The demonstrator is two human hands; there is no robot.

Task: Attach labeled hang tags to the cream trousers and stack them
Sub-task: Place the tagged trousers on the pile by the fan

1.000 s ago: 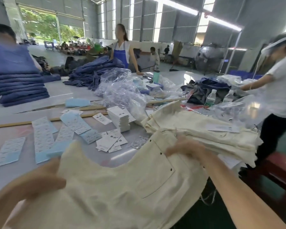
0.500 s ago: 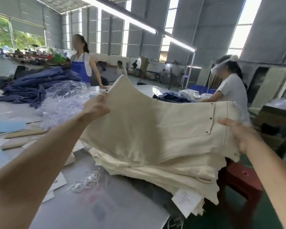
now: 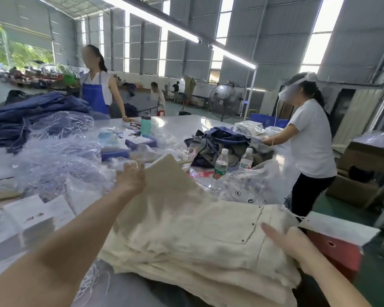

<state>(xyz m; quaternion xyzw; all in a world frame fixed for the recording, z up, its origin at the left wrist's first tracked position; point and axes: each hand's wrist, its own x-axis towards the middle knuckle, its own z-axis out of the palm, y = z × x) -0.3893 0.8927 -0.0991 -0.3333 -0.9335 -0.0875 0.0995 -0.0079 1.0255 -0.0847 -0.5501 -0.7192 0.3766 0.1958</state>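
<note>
The cream trousers [image 3: 186, 220] lie atop a stack at the table's [image 3: 182, 122] near edge. The left hand [image 3: 131, 178] pinches their far corner; the right hand [image 3: 290, 242] rests flat, fingers spread, by the pocket. Water bottles [image 3: 221, 163], plastic bags [image 3: 53, 160] and tag piles [image 3: 29, 220] crowd around; the tags' print is blurred.

Tall corrugated grey walls [image 3: 282, 41] with narrow window strips [image 3: 319, 32]; long tube lights [image 3: 231, 55] overhead; green floor [image 3: 333, 209]; standing fan [image 3: 223, 100] beyond the table's far edge [image 3: 182, 120].
</note>
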